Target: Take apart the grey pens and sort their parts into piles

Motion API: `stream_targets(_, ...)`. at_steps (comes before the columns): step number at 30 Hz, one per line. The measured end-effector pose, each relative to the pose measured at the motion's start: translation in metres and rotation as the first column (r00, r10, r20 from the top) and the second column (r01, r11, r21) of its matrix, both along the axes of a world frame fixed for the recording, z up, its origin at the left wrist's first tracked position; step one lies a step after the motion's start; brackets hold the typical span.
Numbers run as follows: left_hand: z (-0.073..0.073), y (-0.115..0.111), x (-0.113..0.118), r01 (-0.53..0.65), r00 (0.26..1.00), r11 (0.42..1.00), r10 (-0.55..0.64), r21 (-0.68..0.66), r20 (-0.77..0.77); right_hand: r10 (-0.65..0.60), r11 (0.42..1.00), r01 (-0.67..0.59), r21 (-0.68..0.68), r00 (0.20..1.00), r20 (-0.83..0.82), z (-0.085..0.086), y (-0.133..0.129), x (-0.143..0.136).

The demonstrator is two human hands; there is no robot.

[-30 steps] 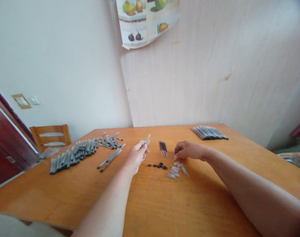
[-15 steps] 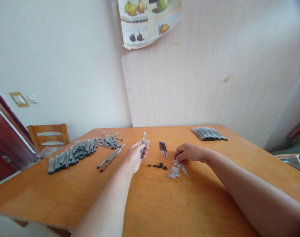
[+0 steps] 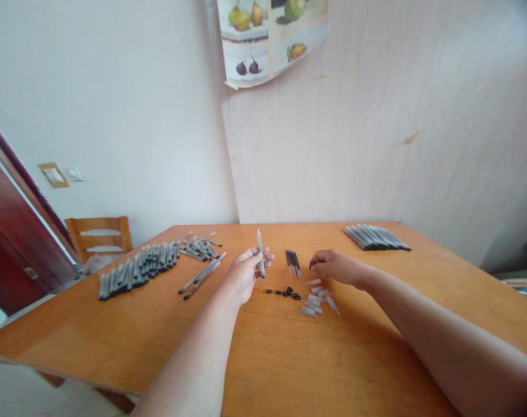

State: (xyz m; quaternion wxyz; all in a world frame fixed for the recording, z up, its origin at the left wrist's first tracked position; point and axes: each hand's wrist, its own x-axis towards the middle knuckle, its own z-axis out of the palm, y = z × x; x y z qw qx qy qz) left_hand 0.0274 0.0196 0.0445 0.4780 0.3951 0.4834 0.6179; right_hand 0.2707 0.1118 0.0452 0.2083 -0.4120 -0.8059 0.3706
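Note:
My left hand (image 3: 248, 272) holds a pen (image 3: 260, 255) upright between thumb and fingers, its pointed tip up. My right hand (image 3: 333, 267) is closed in a pinch just above the tabletop; whatever its fingertips hold is too small or hidden to make out. Below it lies a loose heap of clear pen caps (image 3: 318, 300). Several small black plugs (image 3: 285, 292) lie between the two hands. Behind them is a short row of dark pen refills (image 3: 293, 263).
On the left of the wooden table (image 3: 263, 359) lie a long row of capped pens (image 3: 137, 267), a looser pile of pens (image 3: 200, 248) and a few pen barrels (image 3: 201, 277). More pens (image 3: 376, 237) lie at the back right. A chair (image 3: 99, 234) stands beyond the left edge.
My right hand has lifted slightly away from the clear caps, its fingers closed. My left hand still holds the pen upright. The view has turned a little to the left.

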Motion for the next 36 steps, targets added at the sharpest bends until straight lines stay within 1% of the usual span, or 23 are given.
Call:
stream_targets(2, 0.001, -0.001, 0.001, 0.003, 1.0, 1.0, -0.003, 0.015, 0.021, -0.014, 1.0, 0.014, 0.012, 1.0, -0.023, 0.001, -0.003, -0.005)
stream_targets(6, 0.003, -0.001, 0.002, 0.018, 0.996, 0.999, -0.02, 0.031, 0.082, -0.035, 0.999, 0.034, -0.009, 0.995, -0.089, 0.004, -0.014, -0.017)
stream_targets(9, 0.004, -0.002, 0.006, 0.045, 0.988, 0.998, -0.052, 0.05, 0.143, -0.01, 0.999, 0.004, -0.04, 0.99, -0.139, 0.007, -0.028, -0.028)
stream_targets(14, 0.007, -0.006, 0.016, 0.088, 0.967, 0.99, -0.112, 0.111, 0.229, 0.054, 0.984, -0.091, -0.153, 0.972, -0.23, 0.005, -0.05, -0.044)
stream_targets(19, 0.011, -0.01, 0.023, 0.122, 0.953, 0.984, -0.154, 0.133, 0.261, 0.106, 0.966, -0.173, -0.19, 0.942, -0.319, -0.002, -0.055, -0.05)
stream_targets(23, 0.011, -0.011, 0.027, 0.139, 0.948, 0.981, -0.172, 0.137, 0.267, 0.093, 0.97, -0.165, -0.178, 0.93, -0.356, -0.007, -0.054, -0.051)
stream_targets(26, 0.012, -0.011, 0.028, 0.127, 0.952, 0.981, -0.161, 0.144, 0.261, 0.083, 0.981, -0.14, -0.135, 0.93, -0.359, -0.008, -0.054, -0.052)
stream_targets(29, 0.011, -0.011, 0.03, 0.096, 0.96, 0.985, -0.13, 0.143, 0.249, 0.078, 0.993, -0.101, -0.054, 0.943, -0.324, -0.007, -0.055, -0.052)
stream_targets(32, 0.01, -0.009, 0.031, 0.046, 0.971, 0.992, -0.071, 0.116, 0.229, 0.042, 0.997, -0.023, 0.075, 0.966, -0.255, -0.004, -0.057, -0.052)
stream_targets(34, 0.008, -0.007, 0.031, 0.02, 0.975, 0.995, -0.04, 0.094, 0.219, 0.004, 0.98, 0.038, 0.193, 0.977, -0.211, -0.002, -0.057, -0.052)
stream_targets(36, 0.006, -0.005, 0.031, 0.012, 0.975, 0.996, -0.031, 0.085, 0.218, -0.026, 0.96, 0.078, 0.269, 0.981, -0.19, -0.002, -0.057, -0.052)
